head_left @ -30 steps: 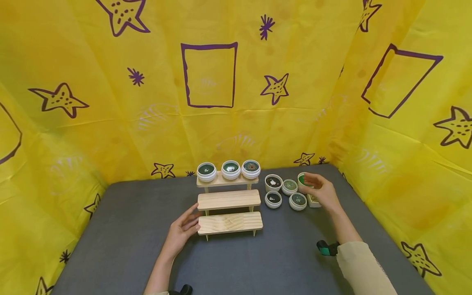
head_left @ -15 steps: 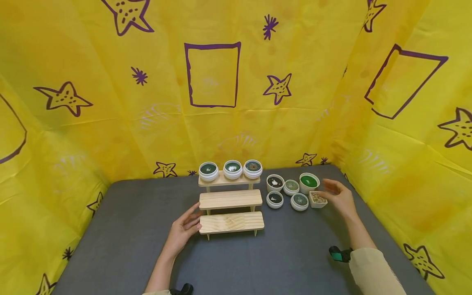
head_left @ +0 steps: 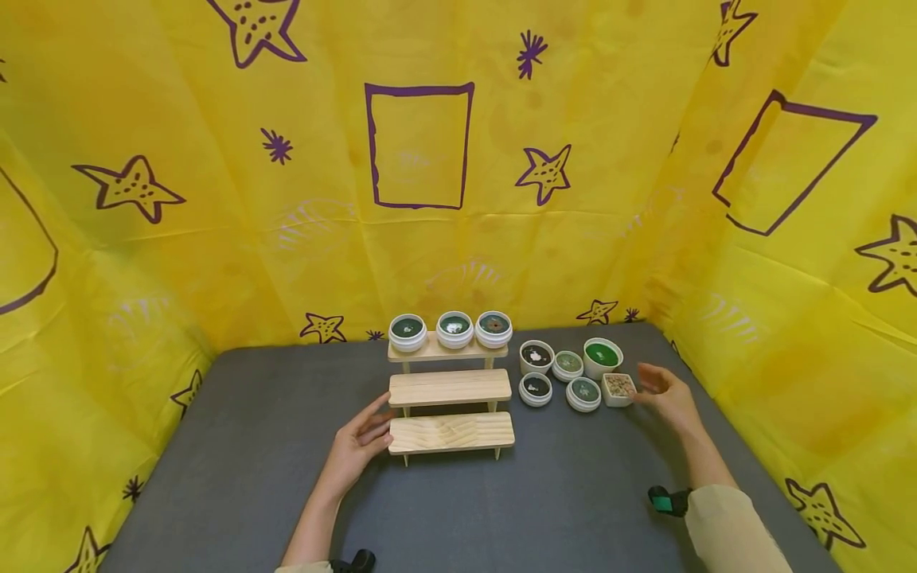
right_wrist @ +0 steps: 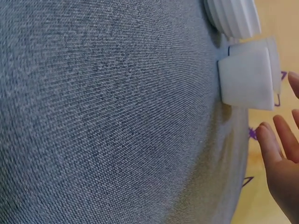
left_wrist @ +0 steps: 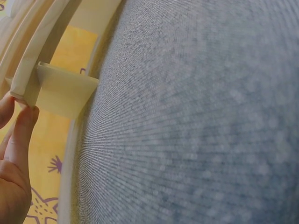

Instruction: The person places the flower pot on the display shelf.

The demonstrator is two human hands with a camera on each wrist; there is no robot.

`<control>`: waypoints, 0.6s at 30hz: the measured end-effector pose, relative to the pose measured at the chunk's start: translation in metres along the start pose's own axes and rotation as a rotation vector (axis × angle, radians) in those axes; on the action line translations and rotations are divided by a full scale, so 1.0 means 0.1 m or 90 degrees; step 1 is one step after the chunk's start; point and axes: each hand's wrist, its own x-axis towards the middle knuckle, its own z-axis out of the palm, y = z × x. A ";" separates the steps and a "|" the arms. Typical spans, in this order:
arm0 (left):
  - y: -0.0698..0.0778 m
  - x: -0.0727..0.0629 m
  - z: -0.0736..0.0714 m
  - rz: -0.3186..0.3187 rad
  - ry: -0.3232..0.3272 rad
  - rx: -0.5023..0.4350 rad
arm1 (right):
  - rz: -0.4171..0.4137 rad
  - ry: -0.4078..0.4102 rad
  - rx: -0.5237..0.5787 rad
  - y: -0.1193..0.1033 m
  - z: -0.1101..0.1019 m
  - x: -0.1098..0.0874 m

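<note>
Left hand [head_left: 349,452] — fingers loosely spread, not clamped on anything — touched the L end of the pale wooden three-tier rack [head_left: 451,432] at its front tier, on the grey cloth-covered counter [head_left: 286,446]. Right hand [head_left: 671,400] hung w/ fingers apart just R of the small white square bowl [head_left: 618,402] of beige bits — slight gap btwn. Bowl stood on counter, R of rack, nr the white round pot [head_left: 600,372] w/ green inside. Three white round bowls [head_left: 454,344] sat on top tier.

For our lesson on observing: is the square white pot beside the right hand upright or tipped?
Upright: the pot sits base-down on the grey table, its speckled filling facing up.
</note>
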 end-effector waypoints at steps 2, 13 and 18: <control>0.00 0.00 0.00 0.000 -0.001 0.002 | 0.006 -0.013 0.002 0.02 0.01 0.01; 0.00 0.01 0.00 0.001 0.001 0.006 | 0.025 -0.077 0.004 0.17 0.09 0.10; 0.00 0.00 0.00 -0.003 0.004 0.006 | 0.011 -0.097 0.002 0.20 0.11 0.13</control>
